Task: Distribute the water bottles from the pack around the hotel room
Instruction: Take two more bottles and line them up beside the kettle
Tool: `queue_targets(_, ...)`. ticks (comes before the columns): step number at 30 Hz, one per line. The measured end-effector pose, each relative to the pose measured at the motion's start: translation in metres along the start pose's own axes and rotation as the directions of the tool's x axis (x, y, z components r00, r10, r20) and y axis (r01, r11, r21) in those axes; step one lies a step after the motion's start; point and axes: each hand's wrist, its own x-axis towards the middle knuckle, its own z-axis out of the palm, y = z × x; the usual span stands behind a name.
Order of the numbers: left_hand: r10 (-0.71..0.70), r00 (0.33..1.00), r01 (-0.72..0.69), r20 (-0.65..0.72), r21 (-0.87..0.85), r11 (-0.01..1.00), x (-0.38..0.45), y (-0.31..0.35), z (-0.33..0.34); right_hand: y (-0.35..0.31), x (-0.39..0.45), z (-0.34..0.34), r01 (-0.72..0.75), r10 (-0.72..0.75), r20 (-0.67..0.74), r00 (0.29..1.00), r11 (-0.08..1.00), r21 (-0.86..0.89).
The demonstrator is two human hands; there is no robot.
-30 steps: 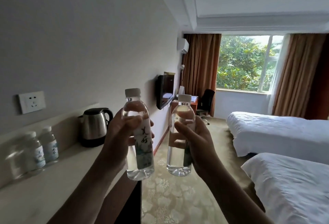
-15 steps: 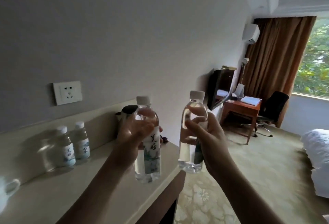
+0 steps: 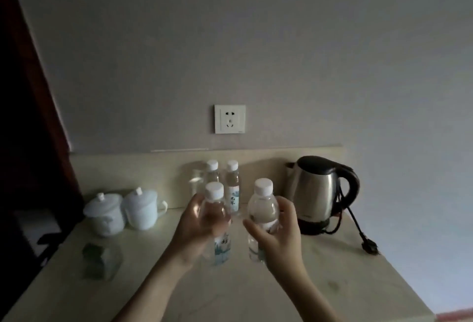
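View has swung since 1 s ago: then it looked down the room to beds & window, now it faces the counter (image 3: 320, 283) and wall square-on. Person has turned to the counter w/ both bottles, so this looks like the next drop-off spot.

L hand (image 3: 194, 227) is wrapped round bottle 1 (image 3: 216, 222), fingers closed on its middle, label showing below the grip. R hand (image 3: 279, 234) is closed round bottle 2 (image 3: 262, 215), thumb across the front. Both bottles upright, caps up, close side by side but not touching. Bases look just above the counter, mid-counter; can't tell if either touches down yet.

2 more bottles (image 3: 231, 186) already stand at the back edge, against the upstand, below the socket (image 3: 229, 119). A clear glass seems to sit just left of them, hard to make out. Kettle (image 3: 318, 193) at the back right, its plug lying near the right edge. 2 lidded cups (image 3: 122, 210) at the back left. Small dark packet (image 3: 98, 257) near the left edge.

Judgement: w/ 2 bottles here already, adding 2 more gives this spot 4; the open patch in front of the standing pair is the obvious place. Light is dim, so detail is soft.
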Motion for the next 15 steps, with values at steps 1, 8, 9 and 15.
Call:
queue_targets(1, -0.015, 0.999, 0.016, -0.043, 0.018, 1.000, -0.004, -0.011, -0.003, 0.013, 0.000, 0.006, -0.014, 0.014, 0.010, 1.000, 1.000, 0.000)
queue_targets(8, 0.017, 0.951, 0.007, -0.310, 0.078, 0.997, -0.034, -0.058, -0.024, 0.068, -0.014, 0.026, -0.048, 0.048, 0.035, 0.998, 0.999, 0.016)
queue_targets(9, 0.032, 0.944, 0.001, -0.328, 0.097, 0.995, -0.037, -0.061, -0.026, 0.071, -0.015, 0.026, -0.059, 0.058, 0.034, 0.998, 0.998, 0.027)
queue_targets(15, -0.047, 0.948, 0.113, -0.314, 0.196, 0.974, -0.056, -0.085, -0.023, 0.090, -0.033, 0.017, -0.175, 0.193, 0.175, 0.965, 0.978, -0.116)
